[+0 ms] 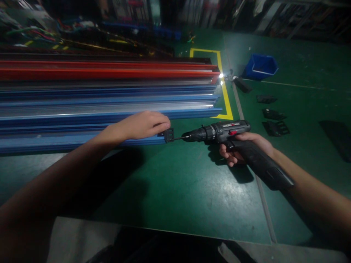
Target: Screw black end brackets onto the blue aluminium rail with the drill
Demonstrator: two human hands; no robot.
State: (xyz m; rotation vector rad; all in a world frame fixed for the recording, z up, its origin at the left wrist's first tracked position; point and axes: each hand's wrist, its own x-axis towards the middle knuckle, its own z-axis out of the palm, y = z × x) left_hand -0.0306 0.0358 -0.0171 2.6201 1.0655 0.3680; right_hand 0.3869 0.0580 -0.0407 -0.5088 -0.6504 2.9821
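My right hand (246, 144) is wrapped around the handle of a black cordless drill (227, 131), which lies level and points left. Its long thin bit (178, 138) reaches a small black end cap (170, 135) at the right end of the nearest blue profile (137, 141). Over that same end lies my left hand (142, 126), gripping the profile from above with the thumb and fingertips beside the cap. The undersides of the left fingers are hidden. Whether the bit sits in a screw is too small to make out.
More blue profiles (109, 106) and a red one (109, 71) lie parallel behind. A blue bin (260, 67), a dark-handled tool (241, 84) and several black caps (275, 128) rest on the green surface (175, 193) to the right. Yellow tape (226, 100) marks a rectangle.
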